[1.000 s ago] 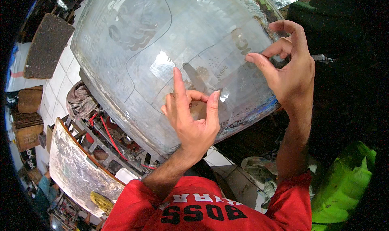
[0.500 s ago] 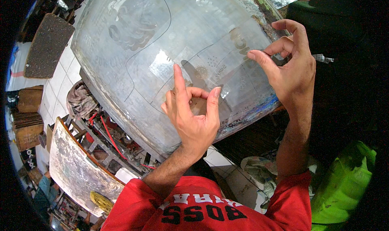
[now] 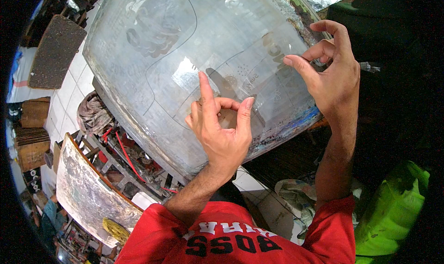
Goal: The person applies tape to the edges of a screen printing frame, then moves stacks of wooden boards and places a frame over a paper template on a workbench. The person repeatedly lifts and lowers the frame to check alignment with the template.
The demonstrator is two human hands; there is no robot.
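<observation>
My left hand (image 3: 222, 127) is over a translucent grey panel (image 3: 129, 86). Its index finger points forward, the tip at the edge of a bright reflection (image 3: 186, 72). Thumb and a bent finger curve toward each other, and I can make out nothing between them. My right hand (image 3: 334, 67) is raised near the panel's right edge, fingers curled and thumb apart, holding nothing I can see. Thin curved outlines, a swirling motif (image 3: 155, 35) and faint lettering show on the panel. Whether either hand touches its surface, I cannot tell.
Paint stains the panel's right and near edges. At left are a crumpled rag (image 3: 95, 112), a metal frame with a red cord (image 3: 129, 156), a stained board (image 3: 88, 190) and a dark board (image 3: 56, 52). Something bright green (image 3: 393, 215) is at lower right.
The panel appears shifted very slightly in view. Both hands keep nearly the same pose, and a small glint now shows near my right thumb.
</observation>
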